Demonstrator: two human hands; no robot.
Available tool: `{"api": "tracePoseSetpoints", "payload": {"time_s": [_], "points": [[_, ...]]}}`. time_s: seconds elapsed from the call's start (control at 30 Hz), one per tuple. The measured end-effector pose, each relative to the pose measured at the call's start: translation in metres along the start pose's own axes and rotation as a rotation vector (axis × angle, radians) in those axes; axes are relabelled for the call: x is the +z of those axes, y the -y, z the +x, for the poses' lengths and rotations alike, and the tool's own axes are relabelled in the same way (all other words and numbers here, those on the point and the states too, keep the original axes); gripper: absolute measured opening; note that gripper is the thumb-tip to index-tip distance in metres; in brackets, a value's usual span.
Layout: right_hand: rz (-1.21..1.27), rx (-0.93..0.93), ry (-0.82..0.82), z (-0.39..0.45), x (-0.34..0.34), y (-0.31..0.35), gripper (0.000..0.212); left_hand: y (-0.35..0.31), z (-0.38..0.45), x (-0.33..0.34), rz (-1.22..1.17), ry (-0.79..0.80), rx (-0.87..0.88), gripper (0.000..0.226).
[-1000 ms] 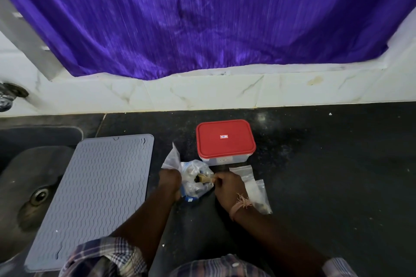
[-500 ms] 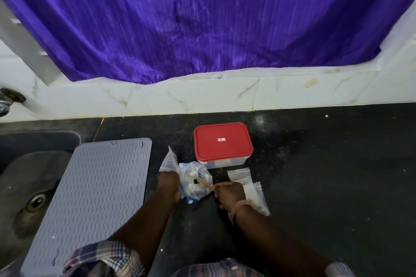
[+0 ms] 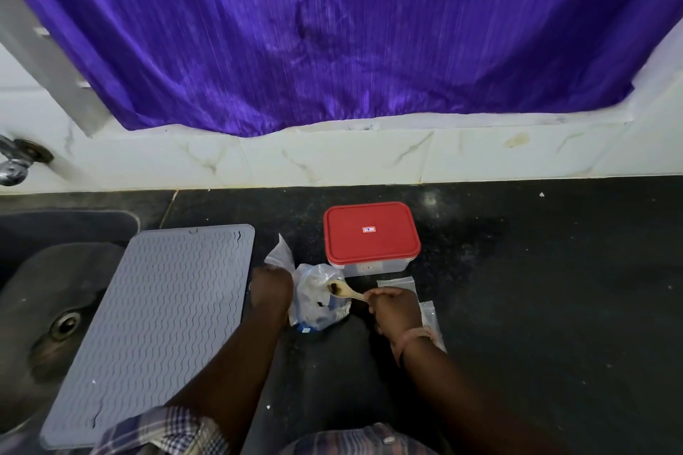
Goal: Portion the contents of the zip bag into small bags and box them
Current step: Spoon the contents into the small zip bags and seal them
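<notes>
A clear zip bag (image 3: 318, 301) with dark contents lies on the black counter in front of a clear box with a red lid (image 3: 370, 235). My left hand (image 3: 271, 288) grips the bag's left edge, and a small clear bag (image 3: 279, 254) sticks up behind that hand. My right hand (image 3: 394, 308) holds a wooden spoon (image 3: 344, 290) by its handle; the spoon's bowl carries dark material above the bag's mouth. Several empty small bags (image 3: 399, 282) lie flat on the counter, partly under my right hand.
A grey ribbed drying mat (image 3: 155, 321) lies to the left, overlapping the edge of a dark sink (image 3: 48, 310). A tap (image 3: 14, 159) juts from the tiled wall at far left. A purple curtain (image 3: 332, 29) hangs behind the counter.
The spoon's bowl has come up out of the zip bag with dark material on it, and my right hand has shifted slightly right. My left hand keeps its hold on the bag.
</notes>
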State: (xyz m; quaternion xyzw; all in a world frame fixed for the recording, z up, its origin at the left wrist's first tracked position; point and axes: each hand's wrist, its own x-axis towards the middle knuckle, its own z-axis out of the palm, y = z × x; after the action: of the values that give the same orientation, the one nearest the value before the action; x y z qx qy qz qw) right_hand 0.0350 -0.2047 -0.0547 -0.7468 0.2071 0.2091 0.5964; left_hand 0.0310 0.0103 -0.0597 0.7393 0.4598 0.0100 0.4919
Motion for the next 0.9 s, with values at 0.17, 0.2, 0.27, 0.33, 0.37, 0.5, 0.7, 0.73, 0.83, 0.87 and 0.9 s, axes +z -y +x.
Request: {"api": "tracePoseSetpoints", "payload": {"time_s": [0.17, 0.2, 0.27, 0.33, 0.37, 0.5, 0.7, 0.73, 0.83, 0.87, 0.9], "points": [[-0.022, -0.062, -0.037, -0.005, 0.0, 0.006, 0.017, -0.008, -0.017, -0.012, -0.018, -0.133, 0.044, 0.026], [-0.024, -0.07, -0.04, -0.007, 0.0, 0.008, 0.016, -0.01, -0.02, -0.014, -0.002, -0.177, 0.058, 0.023], [-0.025, -0.09, -0.042, -0.01, -0.001, 0.011, 0.018, -0.01, -0.023, -0.018, 0.058, -0.255, 0.128, 0.015], [-0.023, -0.134, -0.051, -0.015, 0.0, 0.017, 0.021, -0.009, -0.023, -0.021, 0.068, -0.273, 0.204, 0.008], [-0.019, -0.16, -0.058, -0.017, 0.0, 0.021, 0.022, -0.01, -0.025, -0.022, 0.072, -0.273, 0.235, 0.009], [-0.031, -0.305, -0.031, -0.03, 0.011, 0.047, 0.029, -0.013, -0.023, -0.023, 0.176, -0.252, 0.268, 0.019], [-0.116, -0.424, -0.043, -0.041, 0.037, 0.069, 0.013, -0.014, -0.032, -0.023, 0.276, -0.116, 0.431, 0.018], [-0.135, -0.443, -0.048, -0.041, 0.04, 0.071, 0.014, -0.014, -0.035, -0.024, 0.283, -0.113, 0.441, 0.018], [-0.227, -0.498, -0.061, -0.043, 0.044, 0.073, 0.016, -0.016, -0.048, -0.025, 0.224, -0.147, 0.459, 0.018], [-0.271, -0.517, -0.06, -0.044, 0.045, 0.072, 0.017, -0.016, -0.052, -0.025, 0.205, -0.156, 0.463, 0.019], [-0.317, -0.547, -0.058, -0.044, 0.045, 0.072, 0.018, -0.017, -0.055, -0.027, 0.177, -0.165, 0.459, 0.019]]}}
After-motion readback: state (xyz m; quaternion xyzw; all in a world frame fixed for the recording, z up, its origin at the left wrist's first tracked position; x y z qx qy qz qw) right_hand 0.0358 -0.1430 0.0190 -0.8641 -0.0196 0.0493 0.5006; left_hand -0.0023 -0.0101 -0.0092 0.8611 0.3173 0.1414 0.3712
